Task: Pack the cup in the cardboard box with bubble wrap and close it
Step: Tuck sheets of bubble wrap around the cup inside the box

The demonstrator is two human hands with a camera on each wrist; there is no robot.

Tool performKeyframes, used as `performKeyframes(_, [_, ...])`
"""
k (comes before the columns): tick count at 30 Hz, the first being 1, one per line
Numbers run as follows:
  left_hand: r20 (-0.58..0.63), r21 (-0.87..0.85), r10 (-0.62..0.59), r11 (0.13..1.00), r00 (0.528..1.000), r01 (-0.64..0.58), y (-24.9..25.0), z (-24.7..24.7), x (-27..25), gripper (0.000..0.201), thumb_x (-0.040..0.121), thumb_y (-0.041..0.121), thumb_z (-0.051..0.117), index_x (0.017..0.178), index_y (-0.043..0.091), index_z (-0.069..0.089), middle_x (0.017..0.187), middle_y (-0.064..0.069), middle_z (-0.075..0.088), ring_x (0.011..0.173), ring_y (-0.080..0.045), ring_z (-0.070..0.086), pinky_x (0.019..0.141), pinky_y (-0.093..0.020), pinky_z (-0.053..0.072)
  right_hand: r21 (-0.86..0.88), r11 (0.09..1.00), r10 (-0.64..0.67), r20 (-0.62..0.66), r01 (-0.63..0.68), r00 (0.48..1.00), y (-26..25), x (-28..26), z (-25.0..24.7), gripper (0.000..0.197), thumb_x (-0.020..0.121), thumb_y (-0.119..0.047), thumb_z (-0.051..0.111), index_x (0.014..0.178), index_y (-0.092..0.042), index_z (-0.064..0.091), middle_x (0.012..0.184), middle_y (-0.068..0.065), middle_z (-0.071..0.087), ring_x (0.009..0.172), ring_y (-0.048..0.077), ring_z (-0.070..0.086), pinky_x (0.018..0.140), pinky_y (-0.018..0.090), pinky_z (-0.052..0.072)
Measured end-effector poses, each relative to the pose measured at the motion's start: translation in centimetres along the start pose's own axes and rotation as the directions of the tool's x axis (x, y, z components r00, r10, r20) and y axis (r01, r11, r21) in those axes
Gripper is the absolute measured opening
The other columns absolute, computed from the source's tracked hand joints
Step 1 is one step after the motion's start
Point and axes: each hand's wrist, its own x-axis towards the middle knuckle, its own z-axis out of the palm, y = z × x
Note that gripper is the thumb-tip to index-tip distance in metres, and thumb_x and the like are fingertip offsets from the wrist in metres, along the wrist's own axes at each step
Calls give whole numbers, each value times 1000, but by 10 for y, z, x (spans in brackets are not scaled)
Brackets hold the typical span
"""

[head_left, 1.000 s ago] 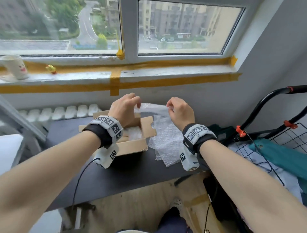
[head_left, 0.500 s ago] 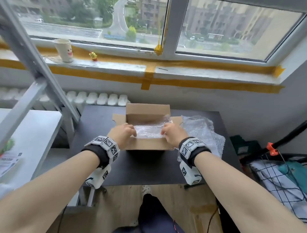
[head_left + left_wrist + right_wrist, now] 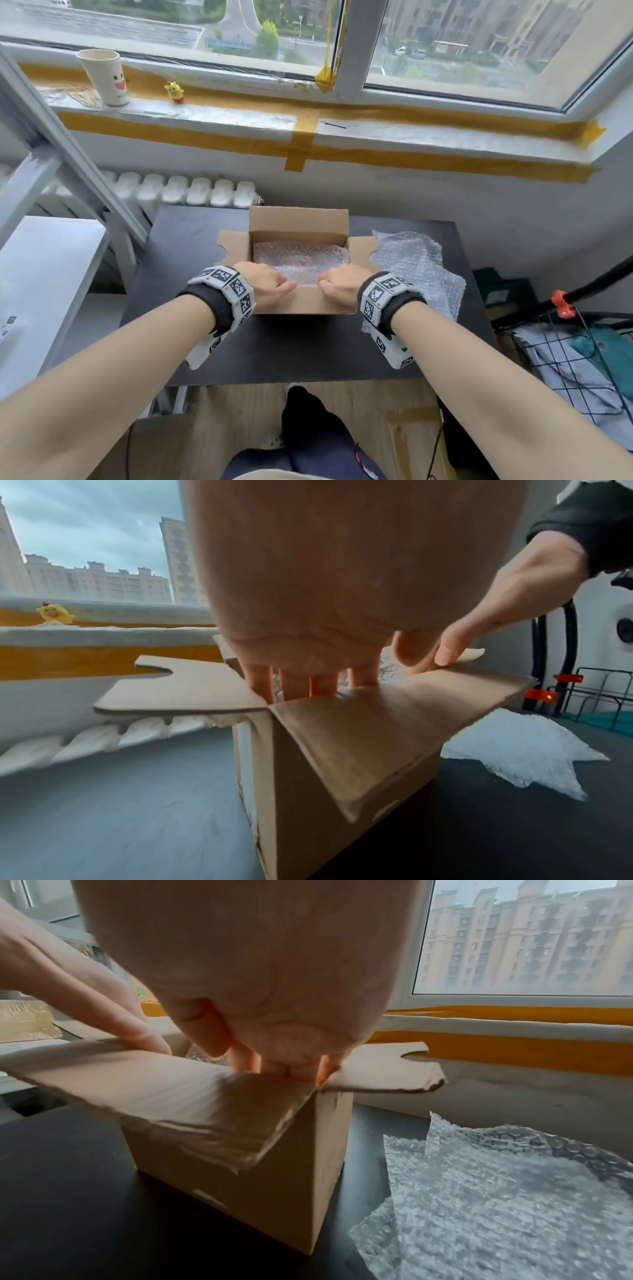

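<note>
An open cardboard box (image 3: 298,222) stands mid-table with a sheet of bubble wrap (image 3: 298,260) lying inside it. My left hand (image 3: 267,286) and right hand (image 3: 342,286) sit side by side on the box's near flap (image 3: 377,723). Their fingers curl down inside the box and their thumbs lie on the flap. In the wrist views the fingertips disappear behind the flap (image 3: 171,1091). A white cup (image 3: 102,77) with a smiling face stands on the windowsill, far left, well away from both hands.
A second crumpled bubble wrap sheet (image 3: 414,270) lies on the dark table (image 3: 274,349) right of the box. A white slanted frame (image 3: 68,164) and white surface (image 3: 44,274) stand left. A wire cart (image 3: 582,342) stands right. A yellow chick toy (image 3: 174,91) sits on the sill.
The bubble wrap sheet held up beside the box a second ago now lies inside it. Both hands have come down to the box's near flap.
</note>
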Motion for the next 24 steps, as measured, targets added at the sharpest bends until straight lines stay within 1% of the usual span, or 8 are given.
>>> performKeyframes(4, [141,4,-133,991,981,134,0,-1,13,75,89,68,8,130,23,53,138,-10,52,126,-30,47,108,-41,35,-87,995,68,127,-57,990,2,9,2,50,97,-39,17,106,-11,58,126,19,59,113,33,53,95,40,38])
performKeyframes(6, [146,-25,-136,990,980,141,4,-8,14,67,93,61,18,127,18,56,135,-10,55,122,-27,51,103,-37,39,-38,997,78,124,-73,989,0,11,-2,52,97,-42,22,112,-10,60,124,17,60,112,31,54,93,38,41])
performKeyframes(9, [-76,-56,-48,997,996,43,2,-21,19,33,96,32,37,108,17,64,114,-7,66,98,-24,62,84,-34,50,46,999,1,-103,3,995,2,10,-14,33,95,-30,38,99,-12,64,108,13,67,99,28,59,78,33,46])
performKeyframes(13, [-364,6,-53,998,930,59,-8,-28,23,23,92,7,40,107,14,57,104,-6,57,92,-25,55,63,-33,39,-60,998,-55,-442,31,895,13,13,-22,22,95,-20,45,108,-11,61,109,8,63,105,26,57,84,37,46])
performKeyframes(16, [-377,65,-67,993,924,99,-15,-27,26,27,90,0,41,111,12,53,104,-8,60,96,-28,57,62,-33,37,-178,984,-73,-495,-19,866,20,19,-22,19,91,-10,50,109,-10,57,109,8,61,103,27,55,84,35,42])
performKeyframes(19, [-345,141,-52,984,937,106,-18,-25,28,27,88,-3,42,110,10,51,102,-9,64,99,-28,57,70,-34,40,-265,963,-93,-486,-45,869,22,21,-20,21,88,-1,53,108,-8,56,108,9,60,102,27,55,75,33,43])
performKeyframes(22, [-354,157,-34,983,935,95,-20,-25,29,25,88,-5,43,106,8,56,103,-8,66,101,-28,58,79,-33,42,-276,960,-102,-477,-39,873,20,21,-20,24,88,2,51,110,-8,54,106,7,62,101,25,56,65,31,36])
performKeyframes(24, [-384,94,-33,993,923,75,-22,-24,30,32,87,-7,44,108,11,61,102,-8,65,98,-29,60,73,-34,43,-232,973,-103,-482,-13,870,23,21,-20,31,89,4,49,114,-11,56,106,4,65,101,24,57,66,30,37])
